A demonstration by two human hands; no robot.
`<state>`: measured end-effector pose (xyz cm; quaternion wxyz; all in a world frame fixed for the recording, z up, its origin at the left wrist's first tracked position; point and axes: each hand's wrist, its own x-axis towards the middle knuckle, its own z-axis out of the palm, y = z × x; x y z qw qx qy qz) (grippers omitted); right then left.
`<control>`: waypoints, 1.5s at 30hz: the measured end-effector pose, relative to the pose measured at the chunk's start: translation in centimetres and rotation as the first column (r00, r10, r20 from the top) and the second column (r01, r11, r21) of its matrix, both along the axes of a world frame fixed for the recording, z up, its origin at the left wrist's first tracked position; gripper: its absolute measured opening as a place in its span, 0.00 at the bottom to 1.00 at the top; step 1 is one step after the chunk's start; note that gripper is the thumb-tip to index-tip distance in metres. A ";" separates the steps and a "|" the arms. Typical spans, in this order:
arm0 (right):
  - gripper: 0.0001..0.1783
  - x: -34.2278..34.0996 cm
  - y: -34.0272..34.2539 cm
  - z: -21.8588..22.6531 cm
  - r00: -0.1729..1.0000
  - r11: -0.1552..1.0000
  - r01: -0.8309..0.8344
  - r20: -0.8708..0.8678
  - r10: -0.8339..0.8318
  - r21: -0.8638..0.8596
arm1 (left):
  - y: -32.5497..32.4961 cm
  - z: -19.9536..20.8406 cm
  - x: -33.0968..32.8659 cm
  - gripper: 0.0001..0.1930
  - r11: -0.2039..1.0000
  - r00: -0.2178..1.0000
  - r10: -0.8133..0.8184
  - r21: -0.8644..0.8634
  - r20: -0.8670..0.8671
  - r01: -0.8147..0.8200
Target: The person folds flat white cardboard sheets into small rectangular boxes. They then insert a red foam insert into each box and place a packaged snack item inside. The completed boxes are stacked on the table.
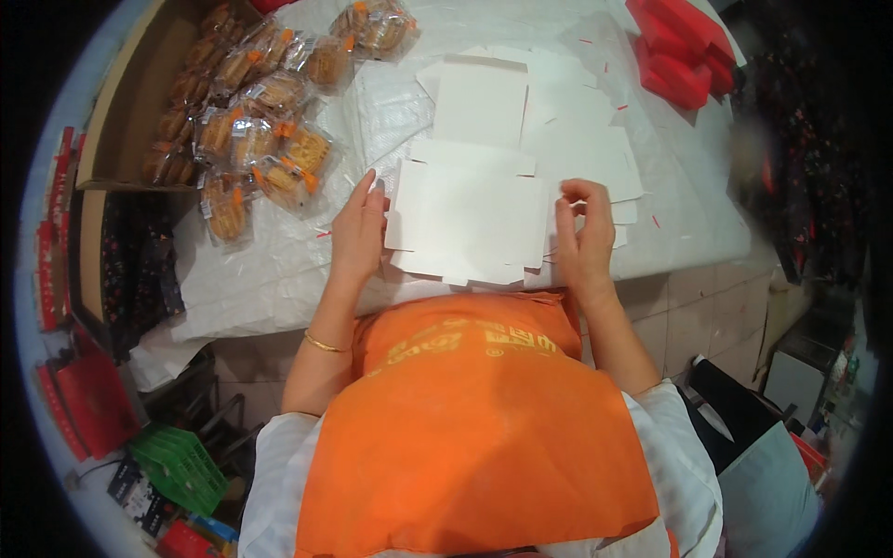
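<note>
A flat white cardboard box blank [474,200] with cut flaps lies on the table in front of me, its square lid panel [480,102] pointing away. My left hand [358,228] rests along the blank's left edge, fingers stretched out and holding nothing. At the right edge is my right hand [586,237], its fingers curled in and the tips of thumb and forefinger close together. Whether anything is pinched there is too small to make out. More flat white cardboard sheets [595,153] lie beneath and to the right of the blank.
Several clear packets of biscuits [270,139] lie at the far left, spilling from an open brown carton [112,121]. Red folded pieces [684,51] sit at the far right. Small red scraps dot the white table covering [688,223]. A green plastic crate [181,465] stands low at left.
</note>
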<state>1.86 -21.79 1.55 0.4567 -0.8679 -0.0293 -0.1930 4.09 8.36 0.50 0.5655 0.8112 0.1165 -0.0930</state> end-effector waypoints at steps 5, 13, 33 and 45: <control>0.22 0.2 -0.4 -1.7 0.906 0.999 0.046 -0.421 -0.040 0.004 | 0.1 -1.0 0.1 0.24 0.984 1.000 -0.012 -0.179 0.000 0.011; 0.21 2.6 0.1 -1.6 0.819 0.999 0.013 -0.573 0.010 0.037 | -0.5 -1.1 -0.2 0.23 0.985 0.991 -0.112 -0.121 0.079 0.121; 0.28 0.2 -0.8 -0.5 0.816 0.974 0.062 -0.573 0.077 0.219 | -0.2 3.1 -3.0 0.14 0.800 0.477 -0.600 0.500 0.642 0.332; 0.28 -6.9 1.4 2.6 0.882 0.252 0.433 -0.465 0.080 0.865 | -11.9 3.4 -3.3 0.09 0.830 0.459 -0.546 0.379 0.701 0.408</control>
